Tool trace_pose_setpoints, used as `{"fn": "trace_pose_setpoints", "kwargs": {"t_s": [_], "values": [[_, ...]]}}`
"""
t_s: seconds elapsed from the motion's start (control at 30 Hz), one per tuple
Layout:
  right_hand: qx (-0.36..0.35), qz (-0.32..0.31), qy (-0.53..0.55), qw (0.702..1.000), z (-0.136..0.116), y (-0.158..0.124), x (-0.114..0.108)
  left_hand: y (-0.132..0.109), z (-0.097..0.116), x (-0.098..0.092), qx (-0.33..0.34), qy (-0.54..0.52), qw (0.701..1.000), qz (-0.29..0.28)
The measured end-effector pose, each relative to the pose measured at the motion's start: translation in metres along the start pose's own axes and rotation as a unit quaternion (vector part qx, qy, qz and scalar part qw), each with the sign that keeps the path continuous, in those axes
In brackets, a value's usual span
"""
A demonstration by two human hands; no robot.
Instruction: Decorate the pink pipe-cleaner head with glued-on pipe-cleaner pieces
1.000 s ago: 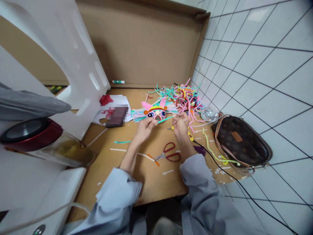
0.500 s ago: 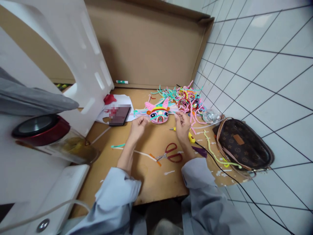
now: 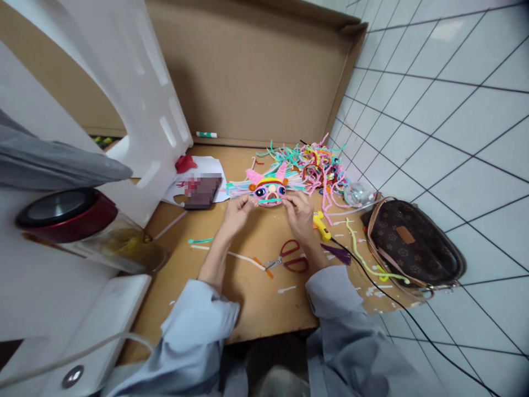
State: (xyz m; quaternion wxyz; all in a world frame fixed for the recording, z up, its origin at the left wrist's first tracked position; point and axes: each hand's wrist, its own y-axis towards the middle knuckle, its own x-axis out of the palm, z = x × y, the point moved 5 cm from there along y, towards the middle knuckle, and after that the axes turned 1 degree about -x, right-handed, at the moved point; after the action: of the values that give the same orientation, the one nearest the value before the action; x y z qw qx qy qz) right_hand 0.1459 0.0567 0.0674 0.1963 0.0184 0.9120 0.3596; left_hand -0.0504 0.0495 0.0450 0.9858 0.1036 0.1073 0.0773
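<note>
My left hand (image 3: 238, 214) and my right hand (image 3: 300, 214) are pinched closed at either end of a short turquoise pipe cleaner (image 3: 269, 202). It stretches level across the lower part of a pipe-cleaner animal face (image 3: 271, 181), which has pink ears, big blue eyes and a yellow and red brow band. Whether the strip touches the face I cannot tell. Behind the face, a bundle of pastel pipe cleaners (image 3: 237, 188) fans out to both sides. Just right of my right hand lies a yellow glue gun (image 3: 321, 226), its tip hidden. Red-handled scissors (image 3: 291, 258) lie between my forearms.
Tangled pipe cleaners (image 3: 320, 162) are heaped at the back right, near a brown handbag (image 3: 413, 242). The glue gun's black cord (image 3: 384, 295) runs off right. A phone (image 3: 203, 192) on white paper and a red-lidded jug (image 3: 95, 231) stand left. Cardboard (image 3: 256, 71) walls the back.
My right hand has moved left, closer to my left hand, and now pinches the strip's right end. The strip appears straighter across the face. The glue gun's tip is now covered.
</note>
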Motion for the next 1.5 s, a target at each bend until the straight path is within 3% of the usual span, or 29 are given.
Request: {"fn": "trace_pose_setpoints", "kwargs": {"t_s": [0.13, 0.3, 0.43, 0.67, 0.9, 1.07, 1.27, 1.5], "values": [[0.058, -0.029, 0.071, 0.995, 0.002, 0.002, 0.003, 0.001, 0.0, -0.007, -0.004, 0.002, 1.0, 0.013], [0.169, -0.037, 0.193, 0.966, 0.015, -0.003, 0.012, 0.001, 0.001, -0.007, -0.005, 0.002, 1.0, -0.013], [0.197, -0.041, 0.229, 0.953, 0.021, -0.005, 0.014, 0.001, 0.0, -0.005, -0.007, 0.001, 1.0, -0.019], [0.182, -0.04, 0.155, 0.97, 0.019, 0.003, 0.003, -0.002, 0.001, -0.002, 0.006, 0.027, 0.999, -0.017], [0.181, -0.053, 0.125, 0.974, 0.018, 0.0, 0.008, -0.002, 0.0, 0.003, 0.009, 0.022, 0.999, -0.031], [0.197, -0.03, 0.15, 0.968, 0.028, -0.001, 0.006, 0.0, -0.005, -0.006, -0.013, 0.019, 1.0, 0.021], [0.09, -0.051, 0.027, 0.994, 0.015, 0.002, 0.003, 0.0, -0.003, -0.015, -0.026, 0.015, 0.998, 0.05], [0.03, -0.066, -0.066, 0.995, 0.01, -0.003, 0.009, 0.0, -0.002, -0.014, -0.033, -0.004, 0.998, 0.049]]}}
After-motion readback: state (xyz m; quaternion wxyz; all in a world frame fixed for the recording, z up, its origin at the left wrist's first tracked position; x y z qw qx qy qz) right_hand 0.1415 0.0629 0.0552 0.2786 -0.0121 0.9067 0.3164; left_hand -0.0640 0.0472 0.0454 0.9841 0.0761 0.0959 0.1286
